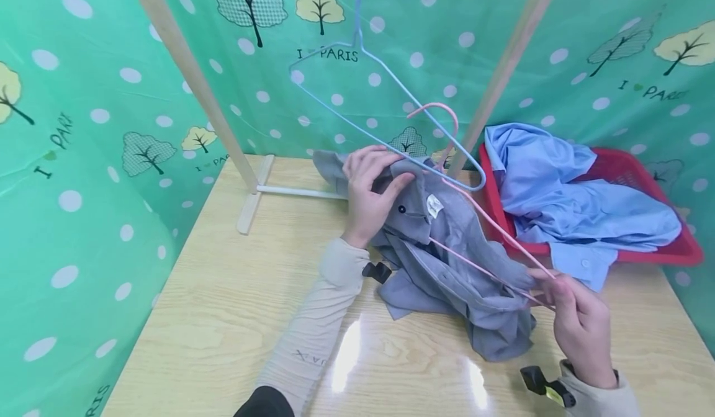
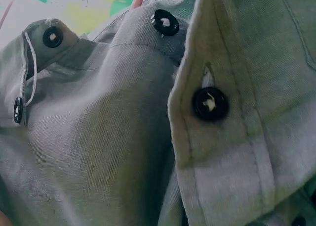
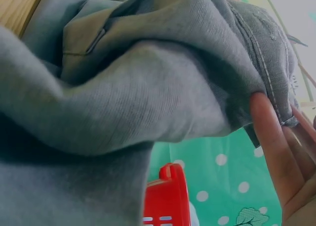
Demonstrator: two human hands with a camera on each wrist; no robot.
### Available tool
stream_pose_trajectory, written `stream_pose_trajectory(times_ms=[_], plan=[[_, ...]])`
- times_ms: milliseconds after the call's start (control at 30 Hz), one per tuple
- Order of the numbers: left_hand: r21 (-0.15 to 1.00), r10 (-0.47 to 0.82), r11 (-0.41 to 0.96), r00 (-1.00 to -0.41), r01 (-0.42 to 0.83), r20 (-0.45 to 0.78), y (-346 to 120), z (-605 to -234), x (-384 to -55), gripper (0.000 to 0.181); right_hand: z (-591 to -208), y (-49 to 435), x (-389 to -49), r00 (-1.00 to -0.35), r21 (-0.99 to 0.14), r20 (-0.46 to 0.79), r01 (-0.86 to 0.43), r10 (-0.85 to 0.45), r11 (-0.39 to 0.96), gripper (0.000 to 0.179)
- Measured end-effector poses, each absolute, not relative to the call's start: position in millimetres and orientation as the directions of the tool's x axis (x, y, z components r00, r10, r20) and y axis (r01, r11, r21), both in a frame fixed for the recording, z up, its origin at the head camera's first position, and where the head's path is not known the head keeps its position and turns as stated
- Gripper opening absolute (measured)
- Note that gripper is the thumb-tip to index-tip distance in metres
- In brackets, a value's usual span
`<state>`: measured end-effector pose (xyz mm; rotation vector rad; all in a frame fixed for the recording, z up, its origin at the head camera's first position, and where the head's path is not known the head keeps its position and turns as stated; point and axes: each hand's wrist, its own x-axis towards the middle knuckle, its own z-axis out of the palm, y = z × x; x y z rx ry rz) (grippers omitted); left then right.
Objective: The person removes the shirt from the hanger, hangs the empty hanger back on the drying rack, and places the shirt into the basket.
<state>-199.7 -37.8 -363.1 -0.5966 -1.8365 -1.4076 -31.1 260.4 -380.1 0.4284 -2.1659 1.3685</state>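
Observation:
A grey shirt (image 1: 441, 280) with dark buttons hangs bunched low over the table in the head view. My left hand (image 1: 365, 193) grips it at the collar, thumb in front and fingers behind. A pink hanger (image 1: 497, 228) runs partly inside the shirt, its hook rising above the collar. At the hanger's lower right corner, my right hand (image 1: 581, 321) pinches the pink bar, with fingers reaching the cloth's edge. The right wrist view shows those fingers (image 3: 274, 147) against the shirt's stitched seam (image 3: 259, 53). Close in the left wrist view is a black button (image 2: 211, 104) on the placket.
A blue hanger (image 1: 385, 63) hangs in front, overlapping the pink one and the left hand. Wooden rack posts (image 1: 190, 63) stand on either side, joined low by a white bar (image 1: 301, 192). A red basket (image 1: 659, 257) at right holds a blue shirt (image 1: 581, 200).

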Motion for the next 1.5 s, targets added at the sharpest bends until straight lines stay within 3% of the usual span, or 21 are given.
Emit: stream_pose_trajectory(times_ms=[167,467,667,767,900,1000,1267,1367,1500], plan=[[0.590,-0.094,0.323,-0.595,0.740,0.798,-42,-364,-204,0.025,-383,262,-32,-0.783,-0.742,0.621,-0.575,0.029,0.346,0.036],[0.610,-0.074,0.350,-0.629,0.711,0.774,-63,-374,-214,0.022,-384,271,-31,-0.776,-0.764,0.628,-0.601,0.057,0.234,0.034],[0.685,-0.061,0.314,-0.706,0.657,0.705,-74,-387,-218,0.021,-383,281,-26,-0.795,-0.769,0.604,-0.562,0.058,0.303,0.033],[0.699,-0.068,0.292,-0.715,0.652,0.695,-80,-393,-217,0.019,-383,284,-24,-0.809,-0.774,0.587,-0.543,0.046,0.327,0.033],[0.703,-0.095,0.250,-0.705,0.666,0.702,-84,-400,-217,0.019,-385,289,-22,-0.810,-0.787,0.585,-0.562,0.023,0.255,0.034],[0.716,-0.090,0.229,-0.718,0.660,0.690,-84,-406,-218,0.019,-386,295,-20,-0.813,-0.807,0.583,-0.577,0.008,0.125,0.033],[0.783,-0.177,0.181,-0.763,0.595,0.621,-96,-406,-209,0.015,-383,294,-25,-0.821,-0.810,0.571,-0.568,-0.026,0.149,0.033],[0.806,-0.194,0.129,-0.782,0.578,0.592,-103,-395,-200,0.014,-380,291,-30,-0.817,-0.819,0.571,-0.573,-0.083,0.014,0.028],[0.837,-0.192,0.093,-0.815,0.539,0.546,-108,-384,-192,0.015,-378,287,-33,-0.802,-0.811,0.585,-0.583,-0.123,-0.054,0.028]])
